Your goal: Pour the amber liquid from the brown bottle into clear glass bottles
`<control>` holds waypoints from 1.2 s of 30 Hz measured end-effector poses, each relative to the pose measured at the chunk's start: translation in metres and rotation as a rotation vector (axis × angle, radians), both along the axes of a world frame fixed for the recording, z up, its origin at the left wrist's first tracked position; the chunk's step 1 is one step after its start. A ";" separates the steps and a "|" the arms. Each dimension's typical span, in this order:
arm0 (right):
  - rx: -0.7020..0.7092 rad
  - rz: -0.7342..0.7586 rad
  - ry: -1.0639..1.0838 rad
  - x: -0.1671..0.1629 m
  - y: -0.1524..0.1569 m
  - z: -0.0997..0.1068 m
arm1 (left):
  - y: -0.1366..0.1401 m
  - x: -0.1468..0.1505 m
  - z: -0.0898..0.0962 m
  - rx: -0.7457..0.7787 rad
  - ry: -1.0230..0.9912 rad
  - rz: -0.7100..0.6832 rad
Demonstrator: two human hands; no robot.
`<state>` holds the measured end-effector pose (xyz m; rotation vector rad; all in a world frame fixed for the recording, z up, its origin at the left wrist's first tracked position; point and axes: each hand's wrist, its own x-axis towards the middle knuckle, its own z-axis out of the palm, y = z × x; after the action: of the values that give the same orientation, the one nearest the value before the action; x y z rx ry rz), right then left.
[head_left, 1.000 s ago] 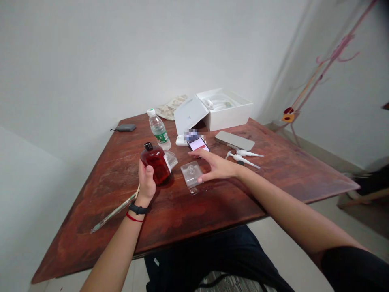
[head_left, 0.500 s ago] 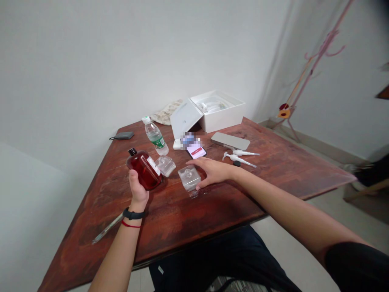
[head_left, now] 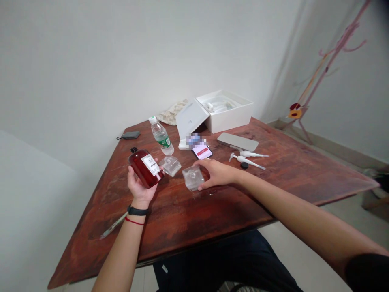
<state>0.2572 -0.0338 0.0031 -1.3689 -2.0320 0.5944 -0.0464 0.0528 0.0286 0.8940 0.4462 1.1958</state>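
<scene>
My left hand (head_left: 141, 188) is palm up, closed around a dark red-brown bottle (head_left: 141, 168) with a black cap and a white label. The bottle is tilted, its cap pointing up and left. On the table, my right hand (head_left: 215, 173) has its thumb and fingers around the sides of a clear square container (head_left: 193, 178) with a round raised neck on top. A second clear container (head_left: 170, 165) stands between the bottle and the first one. Two white pump heads (head_left: 252, 160) lie to the right of my right hand, near a small black cap (head_left: 244, 165).
Behind the containers stand a water bottle (head_left: 162, 140) and a lit phone (head_left: 203, 151). An open white box (head_left: 232, 117) and a patterned cloth (head_left: 173, 113) are at the back. A grey case (head_left: 237, 142), a dark pouch (head_left: 130, 135) and a pen-like stick (head_left: 114, 225) also lie on the table (head_left: 182, 219).
My left hand has turned the red-brown bottle so its label faces me more. My right hand stays around the clear container. The whole view has shifted slightly.
</scene>
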 end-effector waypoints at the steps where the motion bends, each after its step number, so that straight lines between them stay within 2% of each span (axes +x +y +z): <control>1: -0.001 0.001 0.005 0.000 0.000 0.000 | 0.000 -0.001 0.000 -0.012 -0.008 -0.011; 13: -0.106 0.017 0.041 -0.004 -0.006 0.008 | -0.002 -0.003 0.005 -0.059 -0.067 -0.121; 19: -0.113 0.027 0.070 -0.005 -0.006 0.008 | -0.008 -0.003 0.005 -0.089 -0.080 -0.176; 36: -0.095 0.014 0.013 -0.003 -0.004 0.001 | -0.010 -0.002 0.005 -0.119 -0.100 -0.207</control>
<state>0.2539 -0.0379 0.0042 -1.4026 -2.0276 0.7123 -0.0482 0.0426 0.0331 0.7554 0.3318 1.0092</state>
